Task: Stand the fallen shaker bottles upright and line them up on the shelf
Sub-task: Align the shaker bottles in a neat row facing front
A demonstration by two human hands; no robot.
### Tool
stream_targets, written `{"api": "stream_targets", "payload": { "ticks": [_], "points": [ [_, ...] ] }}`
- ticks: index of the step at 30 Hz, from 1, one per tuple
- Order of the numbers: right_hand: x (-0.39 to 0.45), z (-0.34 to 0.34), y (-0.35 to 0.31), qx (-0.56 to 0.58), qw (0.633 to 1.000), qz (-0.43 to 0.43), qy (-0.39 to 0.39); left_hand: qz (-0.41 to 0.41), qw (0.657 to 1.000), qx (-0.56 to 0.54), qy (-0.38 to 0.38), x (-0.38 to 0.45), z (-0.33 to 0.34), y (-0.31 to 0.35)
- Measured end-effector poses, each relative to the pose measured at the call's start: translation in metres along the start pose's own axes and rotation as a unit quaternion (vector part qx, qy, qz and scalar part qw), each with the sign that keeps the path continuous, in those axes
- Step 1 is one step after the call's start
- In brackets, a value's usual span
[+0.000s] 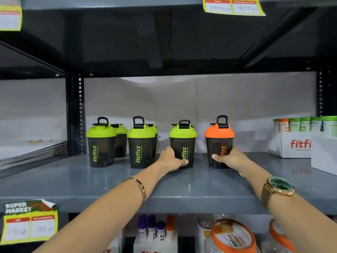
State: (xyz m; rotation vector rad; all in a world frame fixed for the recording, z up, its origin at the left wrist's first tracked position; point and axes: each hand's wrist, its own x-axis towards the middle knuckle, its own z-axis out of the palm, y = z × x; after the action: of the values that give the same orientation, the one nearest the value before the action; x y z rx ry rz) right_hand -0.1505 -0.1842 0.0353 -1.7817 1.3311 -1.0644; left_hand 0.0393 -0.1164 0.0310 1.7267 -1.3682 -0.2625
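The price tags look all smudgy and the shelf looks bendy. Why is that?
In the head view the wide lens bows the shelf edge and the frame's sides; the corner price tags sit near the picture's rim, where it blurs, so their numbers smear. The middle is sharper: the left hand on the green-lidded shaker and the right hand on the orange-lidded shaker read clearly.

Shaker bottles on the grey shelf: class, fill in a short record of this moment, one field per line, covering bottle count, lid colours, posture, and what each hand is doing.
front row: four shaker bottles, all upright
lid colours: three green, one orange
back row: two more green-lidded bottles partly hidden behind the two leftmost
left hand: gripping the third green bottle near its base
right hand: gripping the orange-lidded bottle near its base
fallen bottles: none visible
shelf: grey, white fitfizz box at right
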Motion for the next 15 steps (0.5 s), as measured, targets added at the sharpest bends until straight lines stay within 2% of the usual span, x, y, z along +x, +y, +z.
{"api": "stream_targets", "payload": {
  "ticks": [15],
  "points": [
    [-0.0037,0.0029,-0.0007,-0.016,1.0,-0.002,0.023,-0.001,0.999,0.031,-0.011,-0.0006,0.0003,-0.0005]
  ]
}}
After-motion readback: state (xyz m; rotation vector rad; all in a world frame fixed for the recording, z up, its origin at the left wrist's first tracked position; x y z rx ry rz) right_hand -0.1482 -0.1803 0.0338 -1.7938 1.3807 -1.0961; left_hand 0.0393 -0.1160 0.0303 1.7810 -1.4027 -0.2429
